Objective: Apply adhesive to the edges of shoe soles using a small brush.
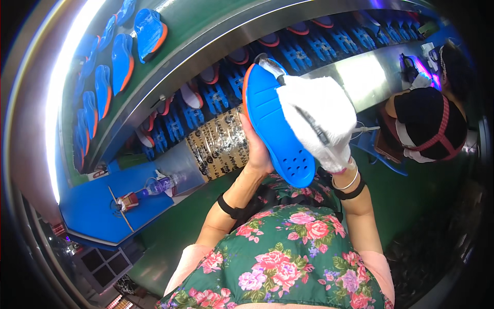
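A blue shoe sole with an orange rim along its upper left edge stands tilted in front of me. Its lower end has a cluster of small round holes. My left hand grips it from the left side, fingers hidden behind. A thick white glove covers my right hand, which is closed around a brush. The brush's pale tip touches the sole's upper end. Most of its handle is covered by the glove.
Behind, blue racks carry soles along a conveyor. Blue soles with orange edges line the upper shelf. A taped cardboard piece covers the bench edge. On a blue board lies a plastic bottle. Another person sits at right.
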A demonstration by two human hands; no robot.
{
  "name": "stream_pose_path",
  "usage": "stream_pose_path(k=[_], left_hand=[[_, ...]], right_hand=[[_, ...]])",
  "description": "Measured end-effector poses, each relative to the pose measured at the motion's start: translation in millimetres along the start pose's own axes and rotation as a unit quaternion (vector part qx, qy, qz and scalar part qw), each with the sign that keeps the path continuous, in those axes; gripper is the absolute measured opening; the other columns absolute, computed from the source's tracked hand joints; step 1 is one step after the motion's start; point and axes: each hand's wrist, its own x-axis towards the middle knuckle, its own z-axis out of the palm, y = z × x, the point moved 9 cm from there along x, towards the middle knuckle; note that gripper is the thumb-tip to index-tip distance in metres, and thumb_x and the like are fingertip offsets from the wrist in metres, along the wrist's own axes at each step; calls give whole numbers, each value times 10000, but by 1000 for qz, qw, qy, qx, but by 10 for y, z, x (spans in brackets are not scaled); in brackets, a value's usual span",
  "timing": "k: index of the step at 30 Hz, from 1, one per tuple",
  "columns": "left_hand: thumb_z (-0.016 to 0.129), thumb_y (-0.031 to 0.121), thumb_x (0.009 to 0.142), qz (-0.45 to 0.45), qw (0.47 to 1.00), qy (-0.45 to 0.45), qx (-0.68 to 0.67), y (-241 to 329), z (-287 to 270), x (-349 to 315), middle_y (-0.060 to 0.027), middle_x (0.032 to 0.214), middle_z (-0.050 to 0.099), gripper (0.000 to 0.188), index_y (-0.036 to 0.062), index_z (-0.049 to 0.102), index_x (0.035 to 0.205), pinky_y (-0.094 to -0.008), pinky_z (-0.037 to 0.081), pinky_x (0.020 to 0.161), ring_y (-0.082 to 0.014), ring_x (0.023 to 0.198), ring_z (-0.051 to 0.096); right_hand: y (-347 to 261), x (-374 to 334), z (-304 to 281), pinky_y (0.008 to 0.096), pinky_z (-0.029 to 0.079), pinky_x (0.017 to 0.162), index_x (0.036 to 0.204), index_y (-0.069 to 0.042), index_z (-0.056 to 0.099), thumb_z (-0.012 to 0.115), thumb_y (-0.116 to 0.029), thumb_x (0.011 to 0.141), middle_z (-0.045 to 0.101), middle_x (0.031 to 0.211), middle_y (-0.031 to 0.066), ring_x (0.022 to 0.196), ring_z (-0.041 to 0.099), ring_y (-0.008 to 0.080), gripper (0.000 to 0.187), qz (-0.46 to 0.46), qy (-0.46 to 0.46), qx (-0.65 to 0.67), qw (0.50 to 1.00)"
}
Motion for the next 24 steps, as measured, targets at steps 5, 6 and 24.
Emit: stream_pose_path(k=[5,6,24], left_hand=[[254,913,922,-23,997,-40,69,113,40,-22,-101,1558,497,1039,127,394,1587,-491,402,1189,-303,1420,489],[258,908,927,-27,998,-37,44,133,7,-22,-101,1558,497,1028,133,393,1589,-491,400,1189,-305,1412,494],[292,939,890,-13,999,-23,18,552,-422,302,-111,1556,493,1072,159,325,1624,-494,418,1178,-311,1385,517]], right_hand=[[-178,-174,372,415,560,876,1151,-70,778,786,-61,817,781,1128,113,1008,736,290,333,-20,-122,-55,991],[-145,-144,355,426,557,899,1162,-66,772,779,-54,820,775,1142,118,1022,731,302,342,0,-105,-27,994],[-178,-18,619,393,583,825,1077,-26,789,787,-22,813,776,1073,163,952,732,307,264,22,-5,68,997]])
